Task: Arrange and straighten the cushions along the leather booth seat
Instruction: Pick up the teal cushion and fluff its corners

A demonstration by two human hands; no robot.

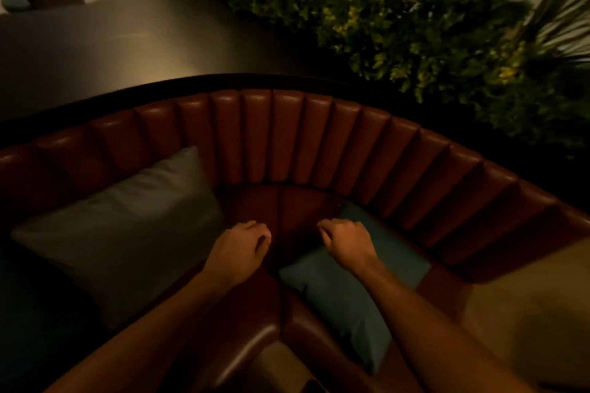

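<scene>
Cushions: the teal cushion (348, 293) lies flat and skewed on the near right of the booth seat (297, 210); the grey cushion (127, 220) leans at left. Right hand (348, 242) hovers over the teal one, left hand (242, 242) beside the grey; fingers loosely curled, holding nothing. Grip the teal cushion's far corners, stand it upright against the ribbed backrest (287, 137).

Cushions: one grey (127, 220), one teal (344, 290); two hands.

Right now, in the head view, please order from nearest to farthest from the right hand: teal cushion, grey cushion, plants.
From the right hand:
1. Teal cushion, directly beneath it.
2. Grey cushion, left, beyond the left hand.
3. Plants, behind the backrest.
</scene>
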